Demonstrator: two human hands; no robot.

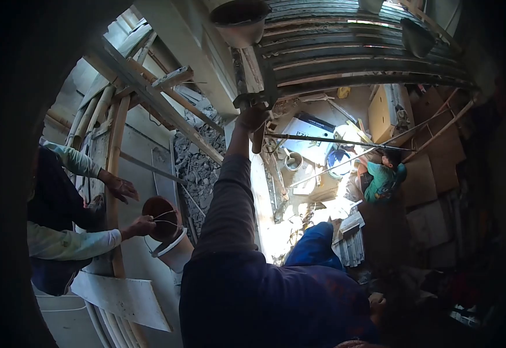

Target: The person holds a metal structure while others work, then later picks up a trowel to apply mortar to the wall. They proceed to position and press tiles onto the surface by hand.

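My left hand (253,118) is at the end of my raised arm, with its fingers wrapped round a metal scaffold post beside the slatted platform (369,58). Just above the fingers is a dark metal bracket (254,100). A mortar-stained bucket (241,29) stands over that corner of the platform. Low by my body, in deep shade, part of my right hand (376,303) shows; its fingers and anything in them cannot be made out. To the left, a co-worker's hand (140,226) holds a tilted brown bucket (161,217) by its wire handle, against a white bucket (176,250).
A person in a green shirt (383,178) crouches far below near a blue tub (338,163). Bamboo poles (115,168) and a beam (160,104) rise at left, beside rubble (198,153). Thin poles (340,141) cross the drop. Boards (430,229) lean at right.
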